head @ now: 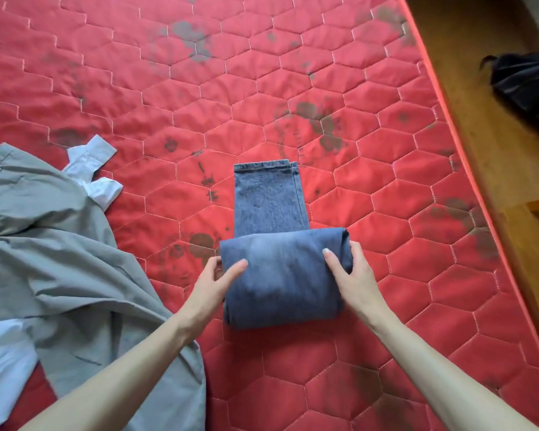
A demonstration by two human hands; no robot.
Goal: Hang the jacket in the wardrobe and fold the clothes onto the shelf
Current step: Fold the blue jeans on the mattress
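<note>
Blue jeans (280,275) lie partly folded on the red quilted mattress (168,104), the leg ends stretching away from me. My left hand (213,279) grips the left edge of the folded bundle, thumb on top and fingers at its side. My right hand (350,275) grips the right edge the same way. A grey garment (59,244) is spread loosely at the left. A white shirt (95,169) pokes out from under the grey garment, its collar showing. The wardrobe and the shelf are out of view.
The mattress has dark stains in several places. Its right edge (467,169) runs diagonally beside a wooden floor (492,119). A black bag (529,85) lies on that floor at the far right.
</note>
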